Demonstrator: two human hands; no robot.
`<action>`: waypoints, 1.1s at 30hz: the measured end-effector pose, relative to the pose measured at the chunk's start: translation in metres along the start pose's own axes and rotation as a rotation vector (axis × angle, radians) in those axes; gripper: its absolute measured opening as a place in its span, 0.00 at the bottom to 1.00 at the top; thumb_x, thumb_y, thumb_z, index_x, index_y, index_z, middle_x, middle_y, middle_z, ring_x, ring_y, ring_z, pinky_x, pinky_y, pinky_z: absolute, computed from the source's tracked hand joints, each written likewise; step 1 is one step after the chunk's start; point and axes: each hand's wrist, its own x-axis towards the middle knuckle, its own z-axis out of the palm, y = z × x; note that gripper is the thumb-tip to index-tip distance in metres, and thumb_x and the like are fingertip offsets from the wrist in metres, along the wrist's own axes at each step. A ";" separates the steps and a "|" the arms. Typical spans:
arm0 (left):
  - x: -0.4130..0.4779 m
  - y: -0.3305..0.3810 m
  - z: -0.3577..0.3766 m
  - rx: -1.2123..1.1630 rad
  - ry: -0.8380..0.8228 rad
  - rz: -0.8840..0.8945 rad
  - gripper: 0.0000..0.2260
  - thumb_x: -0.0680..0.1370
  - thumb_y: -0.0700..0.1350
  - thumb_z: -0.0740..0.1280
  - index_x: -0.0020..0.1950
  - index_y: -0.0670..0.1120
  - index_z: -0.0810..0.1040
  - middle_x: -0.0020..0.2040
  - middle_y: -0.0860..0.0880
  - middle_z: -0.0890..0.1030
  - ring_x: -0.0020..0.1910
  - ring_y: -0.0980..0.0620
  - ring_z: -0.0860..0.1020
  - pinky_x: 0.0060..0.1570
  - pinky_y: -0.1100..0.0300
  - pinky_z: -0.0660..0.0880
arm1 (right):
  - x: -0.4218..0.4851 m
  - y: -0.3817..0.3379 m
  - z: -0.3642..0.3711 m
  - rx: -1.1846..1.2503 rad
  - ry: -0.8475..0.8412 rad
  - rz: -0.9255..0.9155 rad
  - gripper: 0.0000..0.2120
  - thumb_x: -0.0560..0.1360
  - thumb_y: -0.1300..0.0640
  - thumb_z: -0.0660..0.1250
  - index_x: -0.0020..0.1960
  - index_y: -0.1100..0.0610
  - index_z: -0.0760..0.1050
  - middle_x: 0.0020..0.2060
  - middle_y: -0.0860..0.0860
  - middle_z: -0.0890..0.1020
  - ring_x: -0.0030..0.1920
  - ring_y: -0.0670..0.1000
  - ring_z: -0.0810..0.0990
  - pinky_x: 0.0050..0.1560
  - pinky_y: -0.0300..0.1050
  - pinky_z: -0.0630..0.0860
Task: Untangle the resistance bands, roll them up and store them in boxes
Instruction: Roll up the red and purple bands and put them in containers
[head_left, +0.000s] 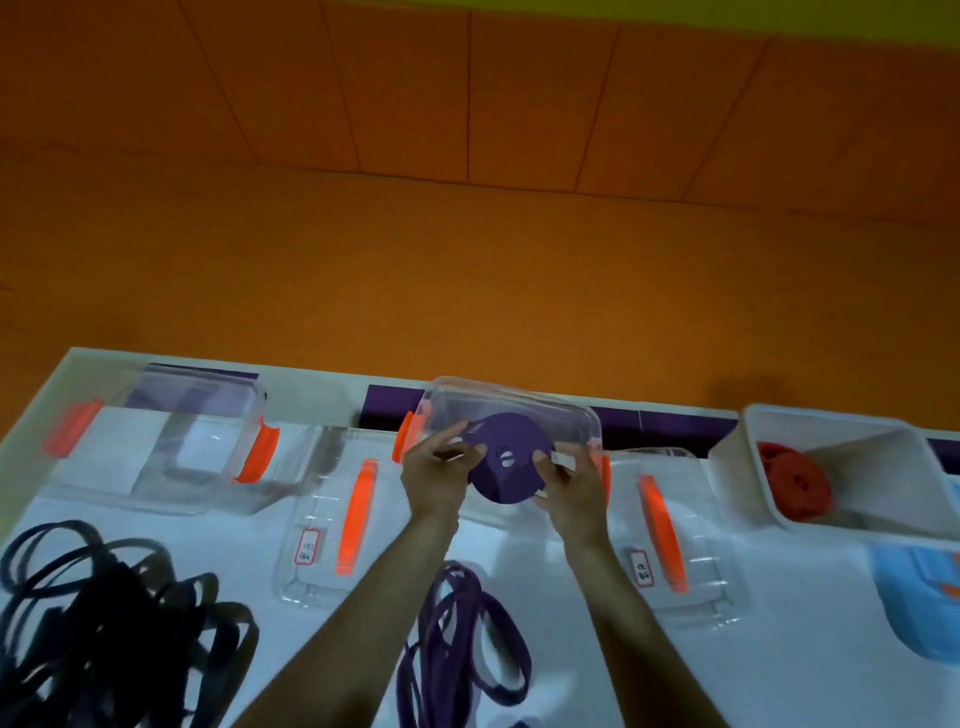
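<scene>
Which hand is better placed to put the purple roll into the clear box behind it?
Probably the right hand: it holds the purple roll from below, beside the clear box. The left hand only steadies its edge.

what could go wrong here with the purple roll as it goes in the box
1. The rolled purple band is held only at its edges by the left hand and right hand; if either slips, the coil could spring loose and need rolling again.
2. The clear box behind it looks light, so pressing the roll in could push it back or tip it.
3. The forearms hang over the loose purple bands and could drag them.
</scene>
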 end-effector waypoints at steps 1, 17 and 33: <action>0.016 -0.003 0.004 0.063 -0.018 0.008 0.19 0.73 0.31 0.78 0.63 0.41 0.85 0.52 0.39 0.87 0.56 0.37 0.85 0.59 0.39 0.82 | 0.011 0.003 0.004 -0.106 -0.020 0.018 0.13 0.83 0.54 0.70 0.65 0.59 0.75 0.51 0.53 0.85 0.57 0.61 0.85 0.58 0.66 0.82; 0.110 -0.064 0.051 0.668 -0.095 -0.129 0.12 0.78 0.37 0.73 0.61 0.44 0.85 0.59 0.44 0.86 0.60 0.43 0.83 0.57 0.59 0.76 | 0.087 0.065 0.034 -0.432 -0.257 0.516 0.10 0.83 0.56 0.67 0.58 0.63 0.74 0.45 0.56 0.82 0.42 0.54 0.85 0.41 0.48 0.85; 0.113 -0.083 0.066 0.632 0.053 -0.211 0.09 0.79 0.42 0.75 0.57 0.44 0.80 0.55 0.44 0.85 0.57 0.42 0.84 0.62 0.48 0.81 | 0.106 0.073 0.036 -0.546 -0.205 0.320 0.18 0.84 0.56 0.65 0.71 0.60 0.70 0.57 0.60 0.83 0.55 0.59 0.86 0.59 0.51 0.83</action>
